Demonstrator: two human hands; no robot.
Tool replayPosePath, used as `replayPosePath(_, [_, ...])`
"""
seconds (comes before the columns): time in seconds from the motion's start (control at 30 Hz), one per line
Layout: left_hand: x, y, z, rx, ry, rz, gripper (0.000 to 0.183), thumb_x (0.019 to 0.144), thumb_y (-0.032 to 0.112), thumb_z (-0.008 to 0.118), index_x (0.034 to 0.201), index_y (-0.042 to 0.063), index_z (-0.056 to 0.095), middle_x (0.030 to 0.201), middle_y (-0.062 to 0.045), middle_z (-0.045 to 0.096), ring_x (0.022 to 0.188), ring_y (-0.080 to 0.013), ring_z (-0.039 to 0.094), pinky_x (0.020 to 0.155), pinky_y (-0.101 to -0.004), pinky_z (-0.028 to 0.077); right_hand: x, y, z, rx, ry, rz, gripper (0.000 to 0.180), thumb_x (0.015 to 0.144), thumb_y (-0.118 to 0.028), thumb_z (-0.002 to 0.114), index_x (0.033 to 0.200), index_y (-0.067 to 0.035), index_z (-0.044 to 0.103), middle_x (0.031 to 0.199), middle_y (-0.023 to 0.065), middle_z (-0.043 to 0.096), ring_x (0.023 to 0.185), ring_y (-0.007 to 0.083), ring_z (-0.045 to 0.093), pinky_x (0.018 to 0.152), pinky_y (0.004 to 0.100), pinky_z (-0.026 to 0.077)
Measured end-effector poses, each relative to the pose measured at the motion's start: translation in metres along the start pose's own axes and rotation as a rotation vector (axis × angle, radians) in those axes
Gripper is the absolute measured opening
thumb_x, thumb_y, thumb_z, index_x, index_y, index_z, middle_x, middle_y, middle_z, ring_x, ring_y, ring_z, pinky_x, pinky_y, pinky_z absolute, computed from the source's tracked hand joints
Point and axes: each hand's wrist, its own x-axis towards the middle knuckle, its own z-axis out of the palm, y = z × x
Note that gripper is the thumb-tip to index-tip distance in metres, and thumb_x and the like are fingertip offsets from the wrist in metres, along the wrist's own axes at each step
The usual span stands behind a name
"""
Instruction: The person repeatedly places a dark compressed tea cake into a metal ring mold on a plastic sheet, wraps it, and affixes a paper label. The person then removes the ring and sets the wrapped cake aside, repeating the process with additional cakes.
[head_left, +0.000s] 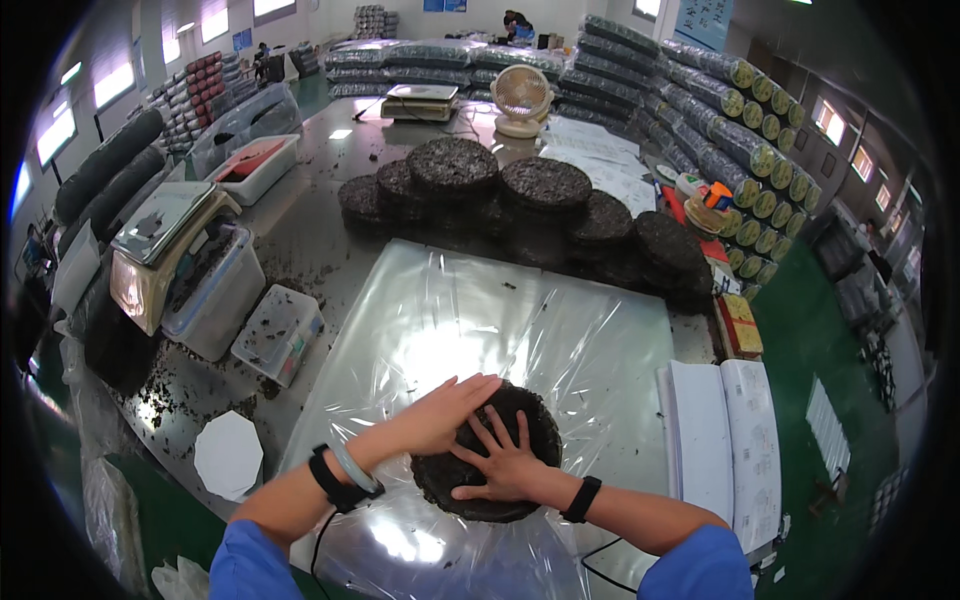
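In front of me a dark round cake (450, 484), which looks like pressed dried seaweed, lies on clear plastic sheeting (600, 352). My left hand (454, 412) reaches across the cake's upper left edge, its fingers extended and close together. Flat on the cake's top rests my right hand (506, 466), with its fingers spread wide. The two hands overlap or nearly touch near the cake's middle. Beyond the sheeting, several stacks of similar dark cakes (546, 182) stand in a row.
To the left are a weighing scale (161, 225), a plastic bin (217, 300), a small lidded box (277, 334) and a white octagonal sheet (229, 455). Printed sheets (752, 450) lie on the right. A fan (523, 97) and another scale (420, 103) stand behind.
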Motion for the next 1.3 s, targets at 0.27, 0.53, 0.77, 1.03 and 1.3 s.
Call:
replayPosePath(0.27, [-0.011,-0.154,-0.034,-1.046,0.465,-1.169,0.049,0.089,0.045,0.072,0.114,0.003,0.069,0.083,-0.009,0.067,0.067,-0.0190,0.061,0.060,-0.0315,0.050,0.010,-0.003,0.008,0.064,0.093,-0.061,0.092,0.085,-0.085,0.038,0.161,-0.037,0.016,0.167,0.0209,0.002,0.153,0.0438,-0.008,0.112,0.0702,-0.012])
replayPosePath(0.53, [-0.025,-0.018,-0.120,-0.215,1.250,-0.529,0.016,0.096,0.018,0.068,0.090,0.003,0.071,0.078,-0.001,0.066,0.071,-0.0063,0.051,0.063,-0.0223,0.041,0.003,0.005,0.018,0.069,0.173,-0.036,0.090,0.086,-0.084,0.038,0.161,-0.037,0.016,0.167,0.0211,0.005,0.153,0.0432,-0.007,0.113,0.0696,-0.012])
replayPosePath(0.77, [-0.121,0.169,0.054,-0.024,0.040,0.025,0.057,0.084,0.047,0.071,0.127,0.011,0.063,0.113,-0.016,0.064,0.109,-0.0297,0.062,0.095,-0.0442,0.048,0.012,-0.001,0.017,0.051,0.178,-0.057,0.092,0.086,-0.084,0.039,0.161,-0.035,0.017,0.167,0.0211,0.006,0.153,0.0441,-0.006,0.113,0.0697,-0.012])
replayPosePath(1.03, [-0.127,0.170,0.151,0.264,-0.008,0.068,0.038,0.091,0.031,0.064,0.126,0.019,0.059,0.099,-0.001,0.058,0.089,-0.0173,0.058,0.057,-0.0314,0.049,0.003,0.010,0.016,0.060,0.255,-0.054,0.092,0.085,-0.083,0.039,0.160,-0.034,0.019,0.166,0.0214,0.010,0.153,0.0454,-0.002,0.114,0.0694,-0.009])
replayPosePath(1.3, [-0.128,0.254,-0.001,-0.034,0.281,0.536,0.033,0.085,0.012,0.069,0.117,0.009,0.065,0.098,0.001,0.061,0.083,-0.0133,0.061,0.053,-0.0233,0.048,-0.004,0.004,0.005,0.045,0.136,-0.052,0.090,0.088,-0.081,0.039,0.161,-0.033,0.016,0.167,0.0204,0.004,0.153,0.0443,-0.005,0.115,0.0682,-0.010])
